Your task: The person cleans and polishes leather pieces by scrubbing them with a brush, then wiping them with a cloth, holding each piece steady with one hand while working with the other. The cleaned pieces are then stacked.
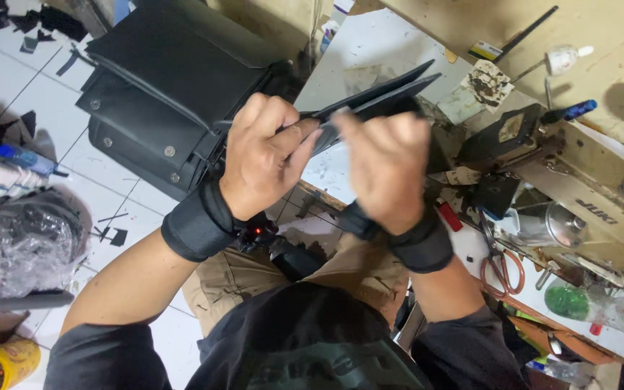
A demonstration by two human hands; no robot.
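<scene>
Both hands, the left hand point(267, 155) and the right hand point(380, 165), are pinched on a folded black leather piece point(377, 97) held up over the desk point(370, 50) edge, where slipping fingers could misalign its layers.

A black folded piece point(373, 101) is seen, and black wrist bands point(200, 220). The bag point(171, 79) is black with silver studs. The scissors point(501, 266) are orange-handled, the bottle point(594, 307) green, the floor point(45, 115) white-tiled, the trousers point(236, 278) khaki, the tub point(1, 363) yellow.
</scene>
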